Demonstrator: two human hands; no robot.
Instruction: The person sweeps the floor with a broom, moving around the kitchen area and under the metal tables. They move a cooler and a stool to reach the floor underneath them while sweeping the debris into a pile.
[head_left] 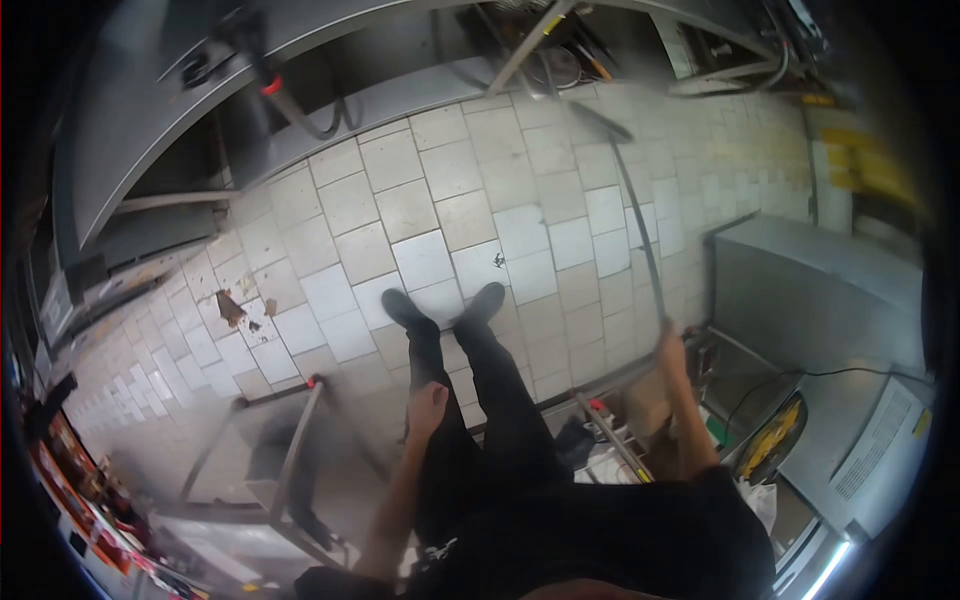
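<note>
My right hand (pixel 672 350) is wrapped round the upper end of a long dark broom handle, on the right side of my body. The broom (pixel 640 225) slopes away from me, its narrow dark head on the tiles near the far counter. Its bristles are too blurred to make out. My left hand (pixel 428 405) hangs in front of my left thigh with its fingers curled in, and nothing shows in it. A small dark bit of debris (pixel 498 260) lies on the floor just beyond my shoes.
Brown scraps (pixel 230 308) lie on the tiled floor (pixel 375 207) to the left. A steel counter (pixel 170 110) with legs runs along the far side. Behind me on the left stands a metal-legged table (pixel 300 430). A steel cabinet (pixel 820 285) stands at right, near a dark pan (pixel 772 437) of yellow food.
</note>
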